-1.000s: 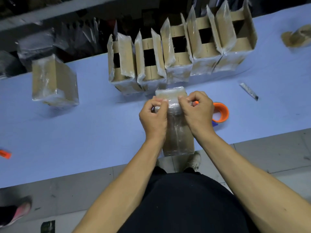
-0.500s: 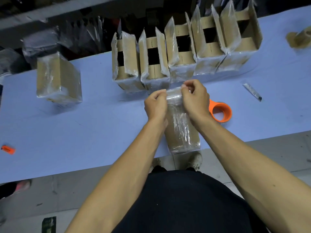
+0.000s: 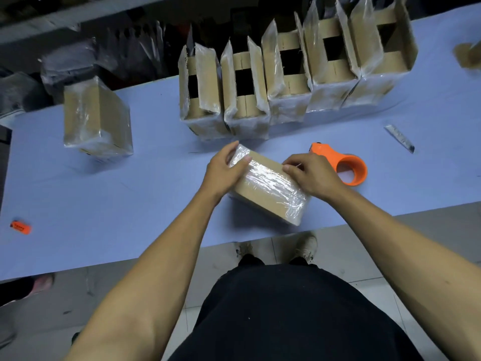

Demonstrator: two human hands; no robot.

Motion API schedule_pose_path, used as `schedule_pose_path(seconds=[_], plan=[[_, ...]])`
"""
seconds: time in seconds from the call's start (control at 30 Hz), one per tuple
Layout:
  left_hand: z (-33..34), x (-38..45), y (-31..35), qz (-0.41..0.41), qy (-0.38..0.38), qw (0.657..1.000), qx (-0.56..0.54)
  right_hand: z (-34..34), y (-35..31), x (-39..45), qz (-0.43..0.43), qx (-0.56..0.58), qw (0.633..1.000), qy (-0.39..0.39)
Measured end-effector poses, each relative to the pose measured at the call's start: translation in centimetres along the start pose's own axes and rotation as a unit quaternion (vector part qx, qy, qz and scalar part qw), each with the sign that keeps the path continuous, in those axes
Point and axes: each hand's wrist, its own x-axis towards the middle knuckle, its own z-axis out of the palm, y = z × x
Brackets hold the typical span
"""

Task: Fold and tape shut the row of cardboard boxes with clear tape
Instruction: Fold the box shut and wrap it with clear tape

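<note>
A closed cardboard box (image 3: 268, 190) wrapped in clear tape lies slantwise on the blue table (image 3: 109, 204) in front of me. My left hand (image 3: 226, 169) grips its far left end, fingers curled over the top edge. My right hand (image 3: 309, 175) holds its right side, thumb and fingertips pinching at the taped edge. Behind it stands a row of several open boxes (image 3: 291, 74) with their flaps upright. An orange tape dispenser (image 3: 343, 165) lies just right of my right hand.
A sealed taped box (image 3: 97, 118) stands apart at the back left. A box cutter (image 3: 399, 138) lies at the right and a small orange object (image 3: 20, 227) at the left near the table's front edge. Dark plastic bags (image 3: 78, 61) sit beyond the table.
The box was pointing away from me with both hands at its far end; it has turned slantwise, and my hands have moved apart to its two ends.
</note>
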Motion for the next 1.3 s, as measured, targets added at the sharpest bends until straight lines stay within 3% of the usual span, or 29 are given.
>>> schedule_pose_path(seconds=[0.1, 0.2, 0.27, 0.33, 0.47, 0.57, 0.7, 0.8, 0.93, 1.0, 1.1, 1.2, 1.3], plan=[[-0.1, 0.1, 0.2, 0.006, -0.023, 1.0, 0.001, 0.0, 0.5, 0.1, 0.057, -0.025, 0.997, 0.055], [1.0, -1.6, -0.3, -0.018, 0.082, 0.994, -0.064, 0.1, 1.6, -1.1, 0.13, -0.013, 0.978, 0.163], [1.8, -2.8, -0.9, -0.059, 0.142, 0.982, -0.108, 0.4, 1.7, -1.5, 0.169, 0.087, 0.968, 0.163], [2.0, -3.4, -1.3, -0.099, 0.147, 0.978, -0.113, 1.0, 1.5, -1.5, 0.157, 0.113, 0.972, 0.131], [0.8, -3.3, -1.0, -0.042, 0.079, 0.993, 0.076, 0.9, 0.8, -0.7, 0.096, 0.074, 0.985, 0.121], [0.9, -3.7, -0.1, -0.012, -0.02, 0.994, 0.109, 0.8, 0.7, 0.2, 0.111, 0.069, 0.986, 0.107], [1.8, -5.0, 0.0, -0.031, -0.061, 0.984, 0.166, 1.1, 0.5, 0.7, 0.14, 0.096, 0.966, 0.196], [2.8, -4.8, 0.5, -0.089, -0.139, 0.979, 0.122, 1.2, 0.5, 0.7, 0.093, 0.095, 0.972, 0.191], [5.1, -2.2, 2.6, -0.073, -0.054, 0.993, -0.075, 1.1, -0.2, 1.2, 0.054, 0.106, 0.985, 0.128], [6.2, -0.9, 3.3, -0.072, -0.047, 0.99, -0.107, 0.9, 0.0, 0.9, 0.052, 0.108, 0.985, 0.126], [6.7, -0.6, 2.8, -0.057, -0.051, 0.992, -0.1, -0.1, 2.7, -0.1, 0.141, 0.014, 0.97, 0.196], [6.3, -0.8, 1.8, -0.055, -0.075, 0.991, -0.099, -0.3, 5.3, -1.1, 0.244, -0.065, 0.963, 0.098], [5.8, -0.7, 1.7, -0.061, -0.103, 0.99, -0.067, 0.2, 6.1, -1.3, 0.223, -0.084, 0.97, 0.054]])
